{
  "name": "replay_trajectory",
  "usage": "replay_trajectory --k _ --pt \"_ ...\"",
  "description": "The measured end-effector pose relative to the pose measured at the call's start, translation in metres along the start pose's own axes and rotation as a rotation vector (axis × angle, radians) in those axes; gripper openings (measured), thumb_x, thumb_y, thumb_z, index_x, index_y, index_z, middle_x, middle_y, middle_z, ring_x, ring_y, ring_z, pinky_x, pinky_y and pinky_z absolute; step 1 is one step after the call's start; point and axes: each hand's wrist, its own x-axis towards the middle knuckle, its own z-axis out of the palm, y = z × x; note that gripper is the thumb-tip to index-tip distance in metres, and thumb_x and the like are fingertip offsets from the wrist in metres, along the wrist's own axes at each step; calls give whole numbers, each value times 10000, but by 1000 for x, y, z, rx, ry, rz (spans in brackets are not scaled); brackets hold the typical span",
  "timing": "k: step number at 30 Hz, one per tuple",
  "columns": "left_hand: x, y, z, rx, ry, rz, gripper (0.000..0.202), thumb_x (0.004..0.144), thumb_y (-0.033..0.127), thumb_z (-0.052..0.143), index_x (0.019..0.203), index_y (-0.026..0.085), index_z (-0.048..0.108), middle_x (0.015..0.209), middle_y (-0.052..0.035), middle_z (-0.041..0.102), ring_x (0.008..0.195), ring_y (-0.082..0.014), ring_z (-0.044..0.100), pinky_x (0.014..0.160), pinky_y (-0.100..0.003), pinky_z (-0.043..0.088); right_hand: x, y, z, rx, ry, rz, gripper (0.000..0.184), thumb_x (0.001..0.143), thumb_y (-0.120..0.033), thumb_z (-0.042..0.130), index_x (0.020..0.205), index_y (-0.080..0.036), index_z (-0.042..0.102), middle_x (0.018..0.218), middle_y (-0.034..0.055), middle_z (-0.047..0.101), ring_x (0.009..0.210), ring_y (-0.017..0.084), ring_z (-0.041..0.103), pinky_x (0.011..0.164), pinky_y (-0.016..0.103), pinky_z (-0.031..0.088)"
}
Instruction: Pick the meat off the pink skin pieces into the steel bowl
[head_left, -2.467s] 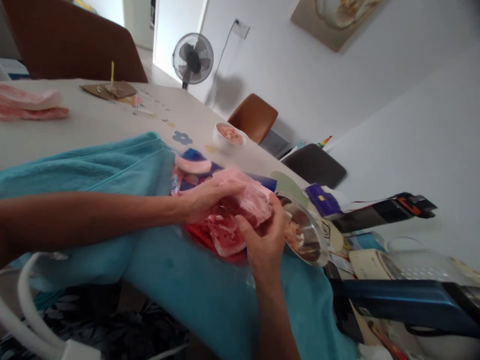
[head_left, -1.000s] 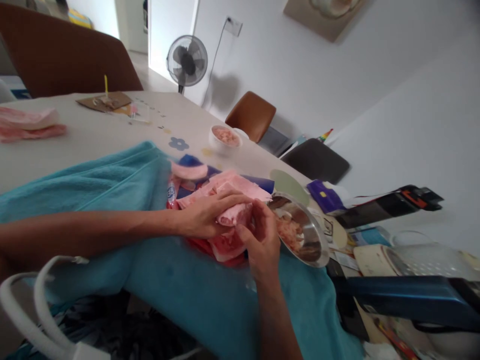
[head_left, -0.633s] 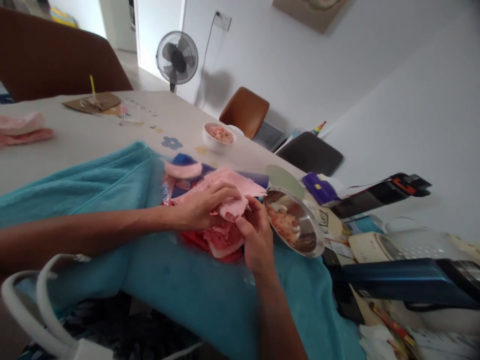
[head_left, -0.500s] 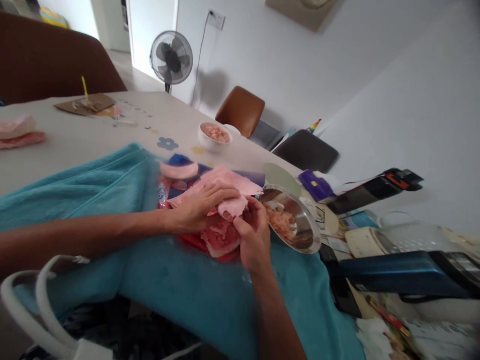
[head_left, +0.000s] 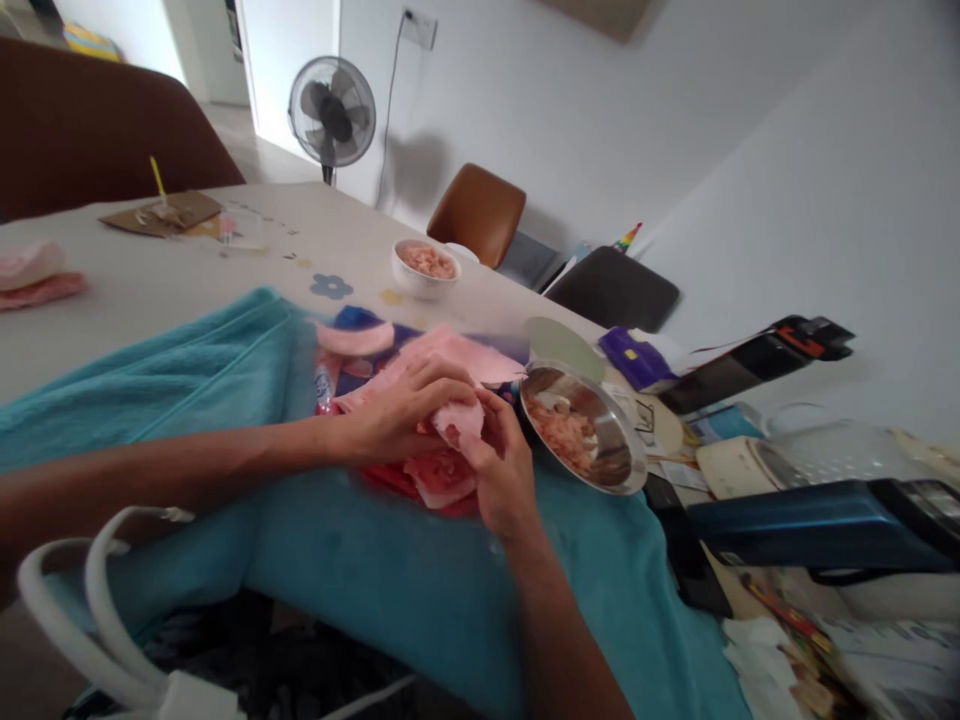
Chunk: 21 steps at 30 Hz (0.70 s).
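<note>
1. Right thumb has shifted in across the near end of the pink piece (head_left: 458, 414); half a second back it sat at the edge.
2. Left hand (head_left: 409, 415): grip partly closed, fingers curled over the piece from its left side.
3. Right hand (head_left: 508, 475): grip pinching the same piece from the right, thumb against near side. Piece is up between both hands, well clear of neither; can't tell if its underside touches the pile.
4. Pile around it: broad pink sheet (head_left: 457, 352) behind the hands, red-and-pink chunk (head_left: 444, 482) below, curved pink strip (head_left: 356, 340) behind the left wrist.
5. Steel bowl (head_left: 624, 465) just right of right hand, loose pulp inside. Teal towel (head_left: 607, 560) covers the near edge.
6. Bench (head_left: 225, 275): white bowl (head_left: 424, 285) of pulp farther back, cardboard (head_left: 124, 217) at left, blue bottle (head_left: 810, 522) at right.
7. Room: fan (head_left: 332, 112), brown chair (head_left: 480, 212), pale wall (head_left: 675, 120).
8. Versus first frame: bulkier pink slab between hands then, compact piece now. Bowls sit farther left in view.
</note>
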Motion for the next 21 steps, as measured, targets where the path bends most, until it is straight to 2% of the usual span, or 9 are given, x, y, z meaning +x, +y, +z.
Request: replay_trajectory --k 4,8,13,16,21 --pt "4 6 -3 -71 14 -43 344 887 261 663 1194 223 511 1151 -111 614 1132 -254 564 984 -438 464 0 -1 -3 -104 8 -84 449 662 -243 629 1108 -252 589 1099 41 682 991 219 656 880 397 537" --pt "7 12 -7 -108 25 -79 372 864 243 686 1199 218 529 1161 -109 620 1143 -261 569 970 -432 469 -1 -1 -6 -77 -31 -138 467 654 -193 576 1114 -266 608 1104 23 683 995 206 657 893 384 532" --pt "7 13 -7 -124 26 -183 356 857 236 691 1177 222 534 1116 -81 629 1083 -238 596 902 -385 499 0 2 -9 5 -120 -96 514 714 -229 579 1221 -307 598 1287 25 627 1181 238 592 992 420 493" --pt "6 15 -6 -92 25 -153 349 860 234 687 1175 222 537 1123 -81 626 1098 -237 580 922 -391 490 1 6 -9 -40 -90 -74 473 747 -263 584 1217 -309 616 1278 24 633 1175 243 590 1012 439 478" --pt "5 15 -3 -53 30 -140 349 860 223 679 1181 218 540 1109 -88 625 1077 -234 586 910 -388 494 0 2 -7 -105 -67 -57 479 726 -255 548 1196 -284 633 1224 25 662 1142 240 602 991 427 486"
